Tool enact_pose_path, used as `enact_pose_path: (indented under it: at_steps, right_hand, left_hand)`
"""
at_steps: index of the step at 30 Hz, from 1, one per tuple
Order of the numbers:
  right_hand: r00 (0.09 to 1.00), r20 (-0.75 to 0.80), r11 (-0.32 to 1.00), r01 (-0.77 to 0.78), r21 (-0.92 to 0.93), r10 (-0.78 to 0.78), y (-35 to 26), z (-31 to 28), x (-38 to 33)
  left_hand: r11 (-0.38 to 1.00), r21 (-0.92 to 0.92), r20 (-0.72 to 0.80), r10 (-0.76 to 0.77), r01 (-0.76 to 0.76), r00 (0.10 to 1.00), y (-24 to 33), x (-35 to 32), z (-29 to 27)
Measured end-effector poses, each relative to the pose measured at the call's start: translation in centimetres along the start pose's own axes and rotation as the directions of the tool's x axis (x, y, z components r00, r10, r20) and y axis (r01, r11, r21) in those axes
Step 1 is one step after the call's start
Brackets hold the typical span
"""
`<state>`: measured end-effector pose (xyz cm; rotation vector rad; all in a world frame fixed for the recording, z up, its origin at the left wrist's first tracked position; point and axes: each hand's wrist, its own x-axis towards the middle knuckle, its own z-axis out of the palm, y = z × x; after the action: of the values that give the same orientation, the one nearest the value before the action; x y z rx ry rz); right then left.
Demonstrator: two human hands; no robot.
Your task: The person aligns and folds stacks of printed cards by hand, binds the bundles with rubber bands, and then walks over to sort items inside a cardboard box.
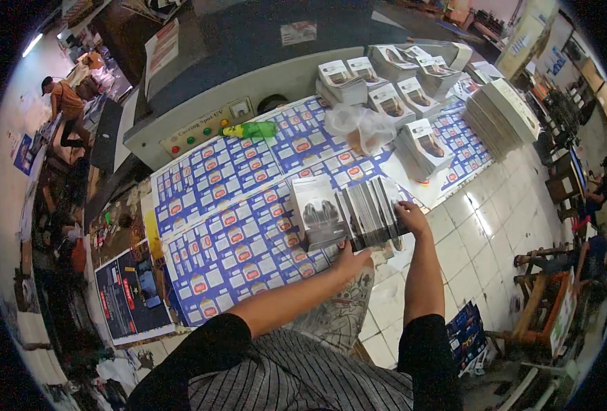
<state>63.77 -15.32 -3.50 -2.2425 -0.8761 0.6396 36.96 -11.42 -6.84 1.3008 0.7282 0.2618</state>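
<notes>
My left hand [353, 261] grips the near edge of a fanned bundle of printed leaflets [370, 212], thumb on top. At the bundle's right edge, my right hand [412, 217] holds the sheets too. The bundle lies tilted over a table covered with blue-and-white printed sheets [228, 205]. Just left of the bundle rests a flat stack of leaflets [315, 211] showing a grey picture.
Several leaflet piles [386, 82] stand at the table's far right, with a tall stack of white sheets [502, 113] beside them. A crumpled clear plastic bag [360, 125] and a green bottle [251, 129] lie on the table. Wooden chairs [547, 301] stand on the tiled floor at right. A person [67, 103] stands far left.
</notes>
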Motion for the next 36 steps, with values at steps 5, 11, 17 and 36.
enact_pose_path:
  at_steps: [5,11,17,36]
  right_hand:
    - [0.981,0.139,0.968,-0.161,0.195,0.136,0.4,-0.5,-1.3]
    - [0.981,0.137,0.959,-0.168,0.229,0.139,1.1,-1.8,-2.6]
    - [0.978,0.198,0.980,-0.106,0.170,0.071,-2.5,-0.4,-2.1]
    - [0.983,-0.130,0.939,-0.083,0.333,0.133,-0.6,-1.5,-3.0]
  left_hand:
    - [0.971,0.017,-0.082,-0.236,0.238,0.968,5.2,-1.5,1.2]
    - [0.945,-0.125,-0.053,-0.311,0.303,0.949,2.9,1.1,3.2]
    - [0.951,-0.014,-0.426,-0.286,0.310,0.858,-1.2,5.1,4.4]
    - [0.946,0.319,0.639,-0.177,-0.049,0.748,15.5,-9.0,-6.2]
